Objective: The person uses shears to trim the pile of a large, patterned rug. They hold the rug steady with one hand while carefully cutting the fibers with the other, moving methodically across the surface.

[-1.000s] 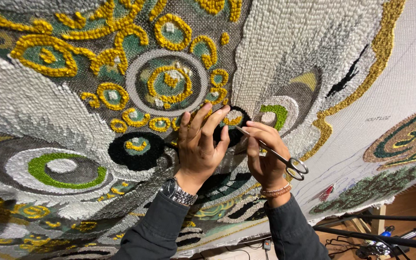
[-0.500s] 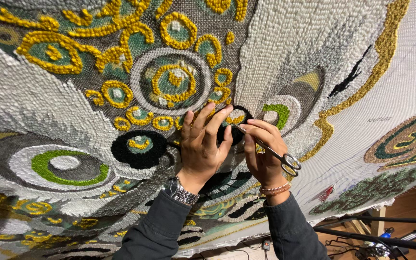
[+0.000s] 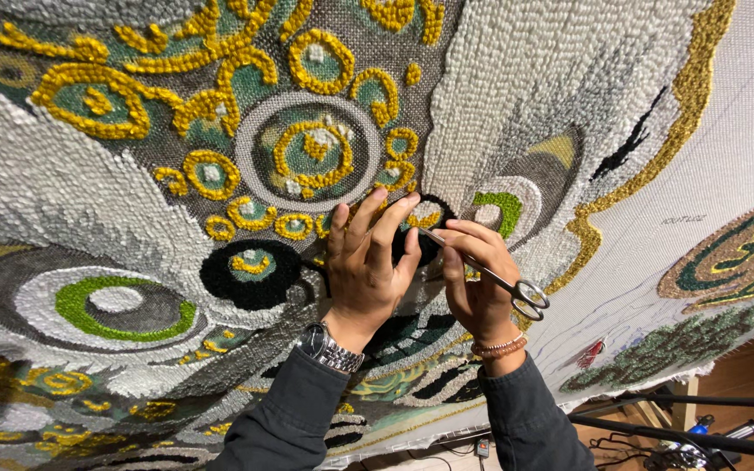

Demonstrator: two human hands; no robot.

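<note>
A large tufted rug [image 3: 89, 201] with grey, white, yellow, green and black loops fills the view, stretched on a frame. My left hand [image 3: 364, 266] presses flat on the pile beside a black ring with a yellow centre [image 3: 429, 216], fingers spread upward. My right hand [image 3: 477, 279] holds small metal scissors [image 3: 490, 275]; the blades point at that black ring and the finger loops stick out to the right. A metal watch sits on my left wrist and a bead bracelet on my right. Both sleeves are dark.
Another black ring with a green and yellow centre [image 3: 250, 272] lies left of my left hand. Bare white backing cloth [image 3: 726, 166] spans the right side, with a second tufted piece [image 3: 743, 253] at the far right. Black frame bars and cables [image 3: 691, 423] lie below right.
Both hands stay at the black ring; my left fingers have shifted slightly on the pile and the scissors have tilted a little. The view has drifted slightly.
</note>
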